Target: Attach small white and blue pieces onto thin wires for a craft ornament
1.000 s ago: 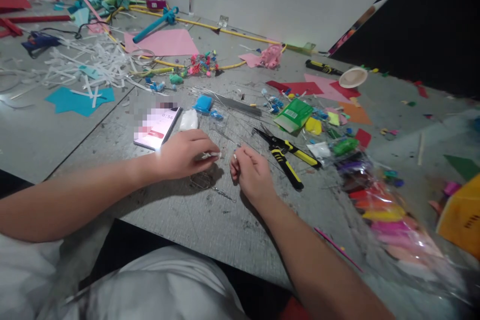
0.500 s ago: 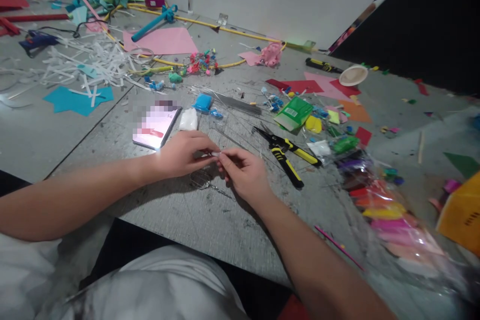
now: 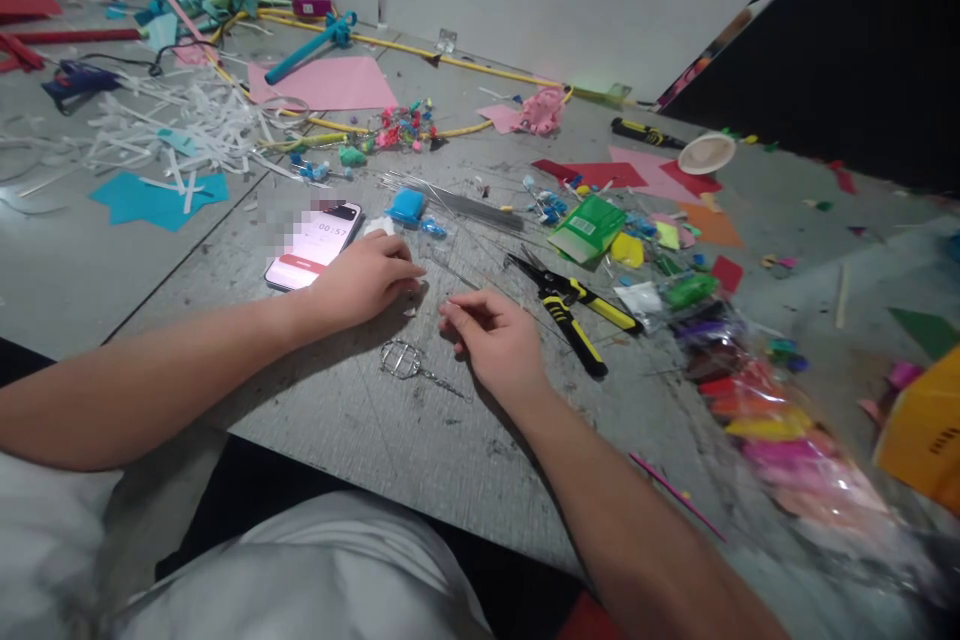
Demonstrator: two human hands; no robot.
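Note:
My left hand (image 3: 364, 275) is low over the table, just in front of a white clay packet (image 3: 380, 224) that it partly covers. Its fingers are loosely bent and a little apart, with nothing visible in them. Beneath the fingertips a small whitish bit (image 3: 409, 312) shows on the tabletop. To the right, my right hand (image 3: 495, 335) has thumb and forefinger brought together; what they pinch, if anything, is too small to make out. Between my forearms lies a bent silver wire piece (image 3: 405, 360), a rounded frame with a twisted stem, touched by neither hand.
A phone (image 3: 311, 245) lies beside my left wrist. Black-yellow pliers (image 3: 574, 305) are right of my right hand. Behind are blue clay (image 3: 406, 205), straight wires (image 3: 465, 205) and a green packet (image 3: 588, 228). Bagged coloured clay (image 3: 780, 430) lies right, white paper strips (image 3: 172, 130) left.
My hands, which met fingertip to fingertip over a small whitish piece, have come apart. The left moved up and left toward the white packet; the wire piece is now uncovered.

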